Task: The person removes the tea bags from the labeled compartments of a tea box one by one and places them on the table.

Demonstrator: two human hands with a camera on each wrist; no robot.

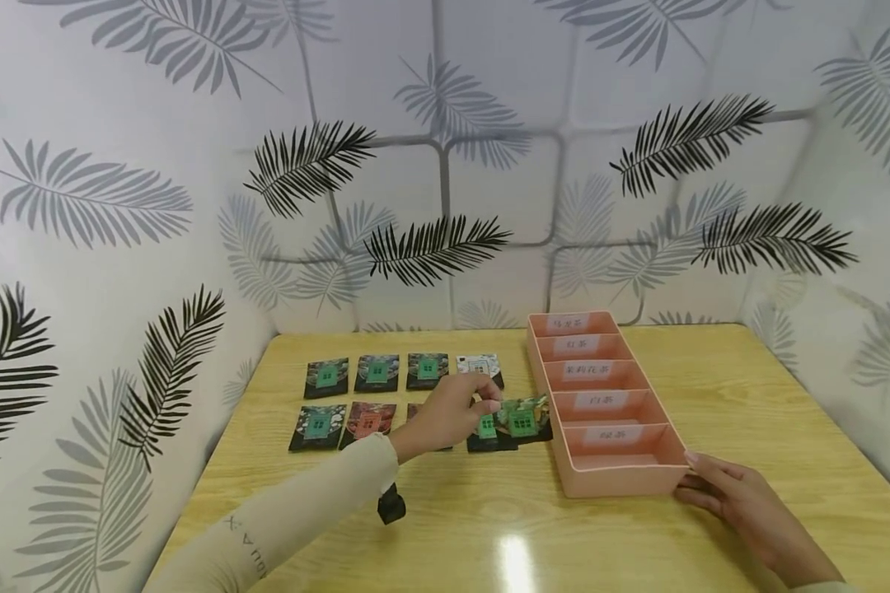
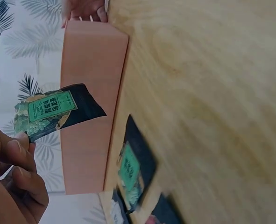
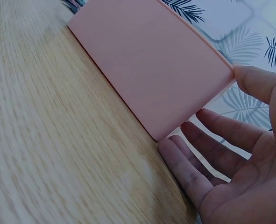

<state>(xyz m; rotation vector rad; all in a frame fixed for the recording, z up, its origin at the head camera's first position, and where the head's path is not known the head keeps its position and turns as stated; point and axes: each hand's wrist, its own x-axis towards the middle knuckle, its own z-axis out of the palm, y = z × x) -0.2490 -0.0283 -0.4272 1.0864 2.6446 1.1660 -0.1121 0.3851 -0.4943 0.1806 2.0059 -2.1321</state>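
Observation:
My left hand (image 1: 448, 412) pinches a tea sachet (image 2: 51, 109) by one end between thumb and finger. The sachet is dark with a green label, held above the table beside the left wall of the pink divided box (image 1: 623, 480). Below it, another green-labelled sachet (image 2: 130, 170) lies flat on the table. At the box's near right corner, my right hand (image 1: 742, 502) touches the plastic. Its thumb is at the rim and its extended fingers (image 3: 222, 151) rest along the side, lower down.
Tea sachets lie in two rows on the wooden table (image 1: 445, 543), among them a teal-labelled one (image 1: 317, 426), a red-labelled one (image 1: 368, 422) and a white one (image 1: 489, 365). Paper labels (image 1: 611, 435) mark the box's several compartments. A leaf-patterned curtain (image 1: 489, 189) stands behind.

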